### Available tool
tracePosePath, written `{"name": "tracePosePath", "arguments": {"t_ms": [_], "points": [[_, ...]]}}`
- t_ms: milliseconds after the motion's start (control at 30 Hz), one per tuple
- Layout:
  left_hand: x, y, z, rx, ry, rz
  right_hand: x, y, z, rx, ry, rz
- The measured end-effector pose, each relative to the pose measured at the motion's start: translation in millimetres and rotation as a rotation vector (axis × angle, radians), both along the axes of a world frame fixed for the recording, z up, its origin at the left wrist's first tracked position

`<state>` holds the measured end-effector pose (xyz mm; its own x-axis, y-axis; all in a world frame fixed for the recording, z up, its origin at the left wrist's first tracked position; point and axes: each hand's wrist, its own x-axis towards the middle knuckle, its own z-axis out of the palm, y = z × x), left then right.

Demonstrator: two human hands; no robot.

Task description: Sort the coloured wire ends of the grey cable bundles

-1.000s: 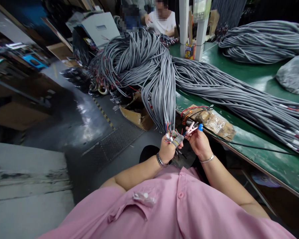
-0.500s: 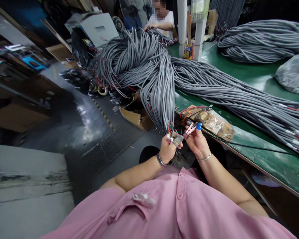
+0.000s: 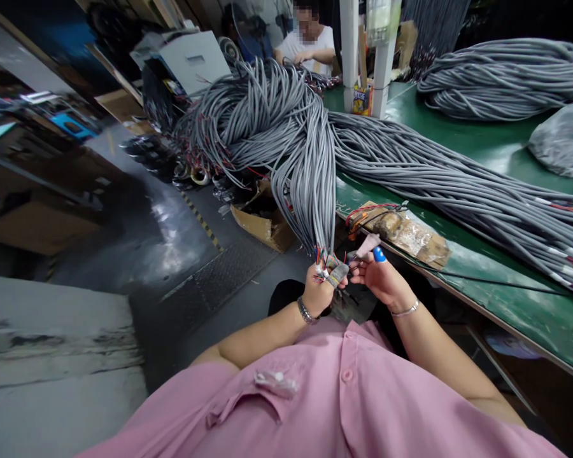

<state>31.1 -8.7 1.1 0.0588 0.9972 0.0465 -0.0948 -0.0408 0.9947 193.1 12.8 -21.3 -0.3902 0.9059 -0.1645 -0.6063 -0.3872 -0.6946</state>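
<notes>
My left hand (image 3: 318, 295) is closed around the stripped ends of several grey cables (image 3: 311, 178); thin coloured wires (image 3: 319, 259) stick up above the fist. A grey cover with a yellow band wraps its thumb. Close by on the right, my right hand (image 3: 384, 280) pinches a small pink tool (image 3: 367, 245) between thumb and fingers, near the wire ends. The tool is blurred and its exact kind does not show. Blue wrapping covers the right thumb. The fingertips and wires between the hands are partly hidden.
The cables drape off a green table (image 3: 487, 267), where more grey cable bundles (image 3: 501, 79) and a plastic bag (image 3: 563, 140) lie. A wrapped wooden block (image 3: 417, 238) sits at the edge. An open cardboard box (image 3: 258, 222) stands on the floor. Another person (image 3: 315, 48) works behind.
The pink tool has turned in my right hand and its two arms no longer show apart. The right wrist has shifted slightly right and down. My left hand keeps its hold, slightly lower.
</notes>
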Motion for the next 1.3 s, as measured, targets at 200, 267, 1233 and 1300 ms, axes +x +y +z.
{"name": "tracePosePath", "arguments": {"t_ms": [200, 267, 1233, 1300], "points": [[-4.7, -1.7, 0.5, 0.05, 0.129, -0.089, 1.2, -13.6, 10.3, 0.194, -0.324, -0.146], [-7.5, 0.7, -3.0, 0.038, 0.173, -0.133, -0.2, -16.3, 12.2, 0.284, -0.394, -0.199], [-25.5, 9.7, 0.7, -0.025, 0.172, -0.306, -24.7, -29.5, 11.2, 0.329, -0.385, -0.272], [-28.2, 10.0, 0.2, -0.01, 0.197, -0.32, -26.7, -27.6, 14.1, 0.342, -0.37, -0.228]]}}
